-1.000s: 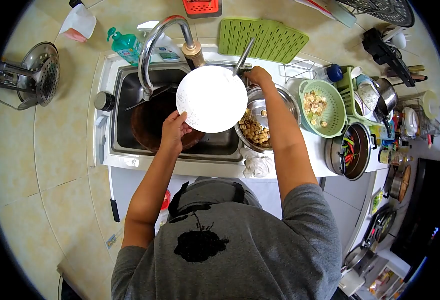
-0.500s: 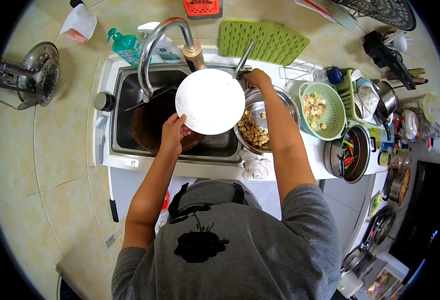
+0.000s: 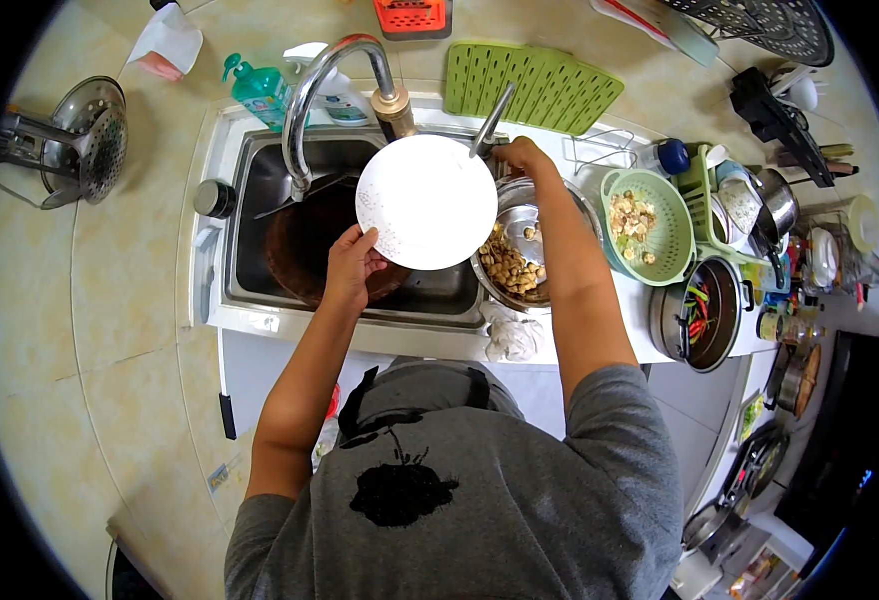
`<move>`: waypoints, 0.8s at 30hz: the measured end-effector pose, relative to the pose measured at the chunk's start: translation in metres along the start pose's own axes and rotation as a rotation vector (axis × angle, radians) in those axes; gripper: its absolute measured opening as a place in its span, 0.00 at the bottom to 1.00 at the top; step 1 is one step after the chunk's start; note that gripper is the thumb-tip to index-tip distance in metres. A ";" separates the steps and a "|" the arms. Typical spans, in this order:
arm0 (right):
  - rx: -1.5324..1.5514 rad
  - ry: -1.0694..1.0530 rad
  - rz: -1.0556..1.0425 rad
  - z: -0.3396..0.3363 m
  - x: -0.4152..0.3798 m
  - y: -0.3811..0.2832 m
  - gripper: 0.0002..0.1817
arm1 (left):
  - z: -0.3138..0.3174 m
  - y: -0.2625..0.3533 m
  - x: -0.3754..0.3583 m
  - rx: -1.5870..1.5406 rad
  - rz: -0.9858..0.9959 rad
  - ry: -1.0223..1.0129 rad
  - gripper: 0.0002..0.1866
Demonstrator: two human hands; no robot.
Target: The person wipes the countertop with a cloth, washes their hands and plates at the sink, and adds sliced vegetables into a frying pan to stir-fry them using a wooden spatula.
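Note:
A white plate [image 3: 427,202] is held by its lower left edge in my left hand [image 3: 353,262], with the thumb on top, over the right part of the steel sink [image 3: 245,215]. My right hand [image 3: 522,155] reaches beyond a steel bowl [image 3: 500,284] of brown pieces, beside the faucet's lever [image 3: 493,118]; its fingers are mostly hidden, so what they hold cannot be made out. The curved faucet [image 3: 293,130] arches over the sink, where a dark round basin [image 3: 295,270] sits.
A light green colander [image 3: 672,235] holds pale pieces. Near it, a pot [image 3: 725,320] contains red and green peppers. Behind the sink are a green soap bottle [image 3: 258,90] and a green perforated mat [image 3: 535,85]. A white cloth [image 3: 513,338] lies at the counter's front edge.
The view has shifted slightly, so most things sit a little farther right. Both hands and the plate keep nearly the same places relative to the sink.

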State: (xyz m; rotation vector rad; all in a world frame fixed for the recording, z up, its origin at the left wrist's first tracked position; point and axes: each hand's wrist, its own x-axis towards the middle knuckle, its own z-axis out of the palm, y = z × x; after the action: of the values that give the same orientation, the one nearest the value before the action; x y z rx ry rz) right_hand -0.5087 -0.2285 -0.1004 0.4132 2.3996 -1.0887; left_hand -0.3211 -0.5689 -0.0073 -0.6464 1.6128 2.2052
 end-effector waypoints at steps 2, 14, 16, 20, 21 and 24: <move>0.145 0.038 0.029 0.000 0.006 0.006 0.18 | 0.000 -0.001 -0.002 -0.002 0.001 0.007 0.06; 0.730 0.096 0.061 0.004 0.024 0.001 0.13 | -0.005 -0.009 -0.028 -0.004 0.016 0.084 0.08; 0.742 0.077 0.063 0.000 0.018 -0.007 0.14 | -0.009 -0.013 -0.035 0.008 0.018 0.101 0.10; 0.622 0.056 0.021 0.001 0.007 -0.010 0.16 | -0.010 -0.023 -0.055 -0.039 0.043 0.124 0.09; 0.535 0.071 0.004 0.001 0.006 -0.010 0.17 | -0.008 -0.023 -0.062 -0.051 0.046 0.143 0.08; 0.098 0.192 -0.219 0.002 -0.002 -0.009 0.19 | -0.005 -0.031 -0.080 -0.083 0.068 0.169 0.08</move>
State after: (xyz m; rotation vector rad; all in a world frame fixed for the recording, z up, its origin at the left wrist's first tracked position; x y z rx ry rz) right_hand -0.5107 -0.2359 -0.0953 0.3042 2.6148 -1.3202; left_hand -0.2366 -0.5646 0.0094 -0.8333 1.6528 2.3323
